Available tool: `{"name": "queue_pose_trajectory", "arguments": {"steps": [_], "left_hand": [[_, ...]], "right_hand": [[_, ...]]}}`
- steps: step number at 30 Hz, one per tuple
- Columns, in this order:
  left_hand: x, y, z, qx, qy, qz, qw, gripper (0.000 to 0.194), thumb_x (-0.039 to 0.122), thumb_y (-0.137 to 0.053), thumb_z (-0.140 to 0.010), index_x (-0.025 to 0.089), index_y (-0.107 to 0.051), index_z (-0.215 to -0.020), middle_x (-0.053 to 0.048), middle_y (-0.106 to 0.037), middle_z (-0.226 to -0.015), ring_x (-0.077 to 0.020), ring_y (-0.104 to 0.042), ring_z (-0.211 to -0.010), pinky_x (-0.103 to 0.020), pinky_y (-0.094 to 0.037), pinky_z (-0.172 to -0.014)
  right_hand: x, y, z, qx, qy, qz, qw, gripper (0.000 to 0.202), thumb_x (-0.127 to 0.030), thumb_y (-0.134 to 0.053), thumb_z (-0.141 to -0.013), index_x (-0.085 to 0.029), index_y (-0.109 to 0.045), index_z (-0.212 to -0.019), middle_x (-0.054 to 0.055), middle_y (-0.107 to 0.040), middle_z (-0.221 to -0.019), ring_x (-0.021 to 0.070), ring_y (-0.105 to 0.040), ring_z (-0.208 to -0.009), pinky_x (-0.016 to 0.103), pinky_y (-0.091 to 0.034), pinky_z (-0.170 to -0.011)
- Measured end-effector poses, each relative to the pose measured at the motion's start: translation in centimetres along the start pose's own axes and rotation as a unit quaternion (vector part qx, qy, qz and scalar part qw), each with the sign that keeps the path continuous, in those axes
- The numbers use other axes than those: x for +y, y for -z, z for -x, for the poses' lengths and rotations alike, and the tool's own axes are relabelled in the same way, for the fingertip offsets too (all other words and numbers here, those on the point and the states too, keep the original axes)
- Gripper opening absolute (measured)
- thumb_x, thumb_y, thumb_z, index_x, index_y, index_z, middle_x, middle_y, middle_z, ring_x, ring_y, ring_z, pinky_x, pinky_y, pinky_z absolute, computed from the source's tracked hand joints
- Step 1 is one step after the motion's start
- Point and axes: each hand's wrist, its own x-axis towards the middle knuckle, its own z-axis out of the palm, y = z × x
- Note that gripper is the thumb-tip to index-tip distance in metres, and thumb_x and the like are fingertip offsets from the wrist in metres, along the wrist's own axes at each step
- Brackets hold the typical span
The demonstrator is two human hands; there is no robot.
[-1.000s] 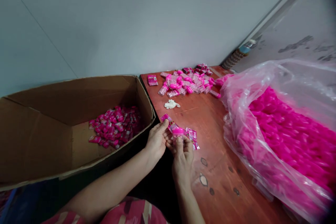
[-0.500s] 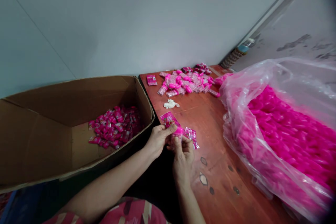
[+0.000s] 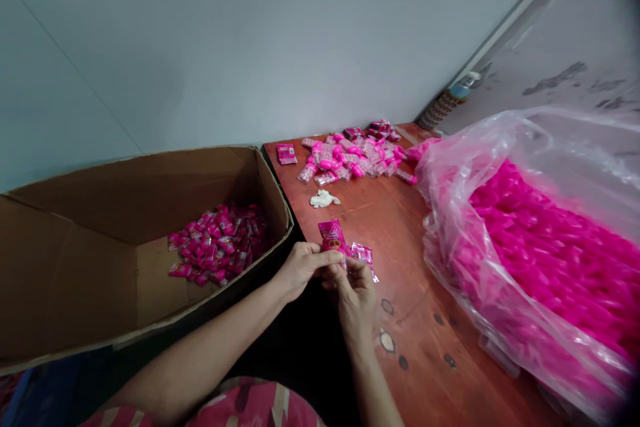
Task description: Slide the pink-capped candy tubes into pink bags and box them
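Pinching sachet (image 3: pixel 331 233) by near end in left hand (image 3: pixel 301 268), with far end out past thumb, toward white scrap (image 3: pixel 324 199). Gripping bottle (image 3: pixel 345 265), mostly hidden, in right hand (image 3: pixel 357 293), just nearside of sachet.

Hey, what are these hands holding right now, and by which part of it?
The left hand holds a pink printed wrapper by its lower end. The right hand is at that end too, its exact hold hidden.
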Motion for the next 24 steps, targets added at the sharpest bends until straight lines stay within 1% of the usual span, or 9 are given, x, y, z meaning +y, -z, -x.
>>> {"name": "queue_pose_trajectory", "arguments": {"steps": [4, 6, 11, 13, 17, 19, 21, 22, 24], "left_hand": [[0.2, 0.0, -0.2, 0.045, -0.005, 0.087, 0.995, 0.022, 0.026, -0.072, -0.06, 0.006, -0.064, -0.066, -0.006, -0.062, -0.062, -0.0116, -0.056, -0.056, -0.025, -0.046, -0.058], [0.2, -0.1, -0.2, 0.049, -0.001, 0.096, 0.994, 0.022, 0.025, -0.073, -0.059, 0.006, -0.064, -0.066, -0.006, -0.063, -0.064, -0.0125, -0.058, -0.06, -0.026, -0.046, -0.063], [-0.4, -1.0, 0.9, 0.003, 0.03, 0.059, 0.998, 0.025, 0.029, -0.072, -0.061, 0.005, -0.064, -0.063, -0.004, -0.059, -0.056, -0.0095, -0.053, -0.049, -0.023, -0.043, -0.052], [-0.1, -0.9, 1.5, 0.024, 0.001, 0.079, 0.997, 0.024, 0.029, -0.071, -0.063, 0.006, -0.063, -0.066, -0.005, -0.061, -0.06, -0.0113, -0.056, -0.053, -0.025, -0.045, -0.056], [1.6, 0.7, 2.1, 0.14, -0.146, 0.119, 0.972, 0.032, 0.04, -0.061, -0.071, 0.011, -0.064, -0.086, -0.012, -0.067, -0.091, -0.021, -0.063, -0.083, -0.037, -0.046, -0.081], [2.0, 1.5, 1.8, 0.169, -0.191, 0.052, 0.966, 0.042, 0.046, -0.055, -0.075, 0.013, -0.06, -0.101, -0.013, -0.065, -0.1, -0.0236, -0.061, -0.092, -0.041, -0.043, -0.086], [1.5, 1.8, 1.2, 0.159, -0.215, -0.121, 0.956, 0.046, 0.045, -0.055, -0.075, 0.015, -0.056, -0.11, -0.013, -0.062, -0.107, -0.0248, -0.057, -0.1, -0.043, -0.04, -0.089], [1.0, 1.7, 0.9, 0.141, -0.229, -0.234, 0.934, 0.047, 0.043, -0.057, -0.073, 0.017, -0.056, -0.112, -0.013, -0.06, -0.111, -0.0254, -0.053, -0.105, -0.043, -0.037, -0.093], [-0.4, 1.2, 0.1, 0.1, -0.265, -0.452, 0.846, 0.046, 0.041, -0.061, -0.071, 0.017, -0.058, -0.11, -0.012, -0.056, -0.117, -0.0269, -0.044, -0.115, -0.045, -0.028, -0.1]], "right_hand": [[-0.1, 0.9, 0.4, -0.056, -0.034, -0.051, 0.997, 0.028, -0.027, -0.065, -0.072, -0.02, -0.054, -0.097, 0.003, -0.059, -0.096, 0.0163, -0.059, -0.084, 0.03, -0.05, -0.073], [-0.1, 1.3, 0.4, -0.071, -0.048, -0.072, 0.994, 0.028, -0.024, -0.065, -0.072, -0.021, -0.054, -0.098, 0.003, -0.06, -0.096, 0.0151, -0.059, -0.085, 0.03, -0.048, -0.078], [-0.3, 1.1, -0.4, -0.061, -0.063, -0.121, 0.989, 0.018, -0.022, -0.068, -0.069, -0.02, -0.053, -0.078, -0.004, -0.058, -0.066, 0.0099, -0.057, -0.055, 0.022, -0.047, -0.052], [-0.7, 0.8, -0.6, -0.072, -0.064, -0.107, 0.99, 0.018, -0.023, -0.068, -0.068, -0.02, -0.052, -0.077, -0.004, -0.058, -0.063, 0.0106, -0.056, -0.053, 0.021, -0.045, -0.048], [-2.1, 1.4, -1.1, -0.049, -0.056, -0.068, 0.995, 0.017, -0.028, -0.066, -0.07, -0.019, -0.055, -0.077, -0.002, -0.06, -0.065, 0.0109, -0.056, -0.053, 0.021, -0.044, -0.049], [-2.6, 2.5, -1.4, -0.023, -0.044, -0.052, 0.997, 0.016, -0.031, -0.064, -0.072, -0.019, -0.055, -0.074, -0.002, -0.059, -0.064, 0.0102, -0.055, -0.053, 0.021, -0.043, -0.049], [-2.8, 3.6, -1.6, -0.014, -0.037, -0.025, 0.999, 0.017, -0.033, -0.062, -0.074, -0.018, -0.055, -0.073, -0.002, -0.059, -0.064, 0.0098, -0.055, -0.053, 0.02, -0.043, -0.049], [-2.8, 4.1, -1.7, -0.013, -0.036, -0.008, 0.999, 0.017, -0.034, -0.061, -0.074, -0.018, -0.055, -0.073, -0.002, -0.058, -0.064, 0.0099, -0.054, -0.053, 0.02, -0.042, -0.049], [-2.6, 4.8, -1.8, -0.012, -0.037, 0.022, 0.999, 0.018, -0.034, -0.061, -0.074, -0.017, -0.055, -0.073, -0.001, -0.058, -0.064, 0.0101, -0.053, -0.053, 0.021, -0.042, -0.049]]}}
